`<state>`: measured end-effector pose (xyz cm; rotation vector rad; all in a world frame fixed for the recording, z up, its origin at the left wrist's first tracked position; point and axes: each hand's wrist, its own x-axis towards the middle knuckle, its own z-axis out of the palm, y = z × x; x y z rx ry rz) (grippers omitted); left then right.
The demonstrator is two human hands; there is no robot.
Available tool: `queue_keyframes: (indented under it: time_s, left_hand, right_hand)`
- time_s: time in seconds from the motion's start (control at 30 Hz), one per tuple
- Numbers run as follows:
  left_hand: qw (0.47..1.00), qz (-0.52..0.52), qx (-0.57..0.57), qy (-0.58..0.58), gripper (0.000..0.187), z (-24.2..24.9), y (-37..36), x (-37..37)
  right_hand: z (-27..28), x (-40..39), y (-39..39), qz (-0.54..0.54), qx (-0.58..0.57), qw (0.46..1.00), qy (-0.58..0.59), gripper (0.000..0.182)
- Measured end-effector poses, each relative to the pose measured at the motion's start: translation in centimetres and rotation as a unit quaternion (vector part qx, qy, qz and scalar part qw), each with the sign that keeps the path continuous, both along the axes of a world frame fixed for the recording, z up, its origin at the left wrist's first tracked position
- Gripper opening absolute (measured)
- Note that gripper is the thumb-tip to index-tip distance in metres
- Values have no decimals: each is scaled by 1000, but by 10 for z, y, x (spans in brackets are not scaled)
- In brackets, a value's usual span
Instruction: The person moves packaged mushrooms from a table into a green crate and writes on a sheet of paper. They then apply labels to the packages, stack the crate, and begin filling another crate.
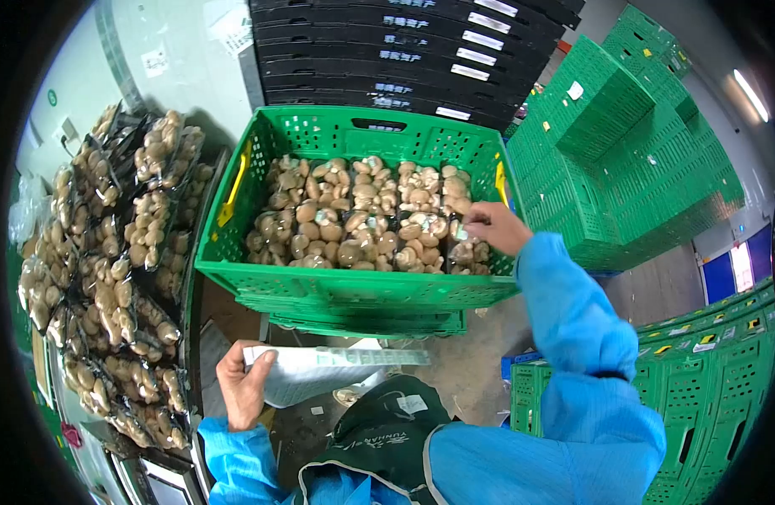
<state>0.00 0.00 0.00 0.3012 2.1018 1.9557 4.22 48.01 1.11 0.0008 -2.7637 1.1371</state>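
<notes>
My left hand (245, 383) pinches the end of a white label sheet (320, 370), with a row of pale green-white stickers along its upper edge. The sheet is held in front of the green crate (345, 282). My right hand (498, 227) is over the crate's right side, thumb and fingers together, close above a mushroom pack (467, 252). A small pale sticker (461, 231) shows by the fingertips; whether they grip anything is hidden. Clear-wrapped mushroom packs (354, 227) fill the crate in rows, several with pale stickers on top.
More wrapped mushroom packs (110, 278) are heaped on a surface to the left. Black crates (345, 50) are stacked behind the green crate. Green crates stand stacked at the back right (606, 143) and lower right (699, 396). Another green crate (362, 321) lies beneath the filled one.
</notes>
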Motion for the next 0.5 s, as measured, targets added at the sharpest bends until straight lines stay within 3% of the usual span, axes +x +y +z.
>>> queue_keyframes:
  time_s: [0.07,0.1,0.17,0.37,0.43,0.5]
  left_hand:
    - [1000,8,17,-9,10,-9,-8,-3]
    - [1000,12,-6,-24,11,-4,6,11]
    - [999,32,-2,-16,13,-2,18,12]
    - [995,93,-39,-15,20,4,21,27]
    - [991,127,-43,-11,21,4,13,38]
    - [982,187,-9,5,21,2,-3,52]
  right_hand:
    - [-28,-10,50,-86,14,978,-191,14]
    - [-54,-2,78,-81,-2,973,-214,14]
    - [-70,-15,103,-29,91,977,-190,15]
    - [-116,-47,121,-82,111,947,-292,17]
    - [-127,-51,118,-31,222,913,-340,20]
    - [-135,-48,110,-87,251,903,-338,28]
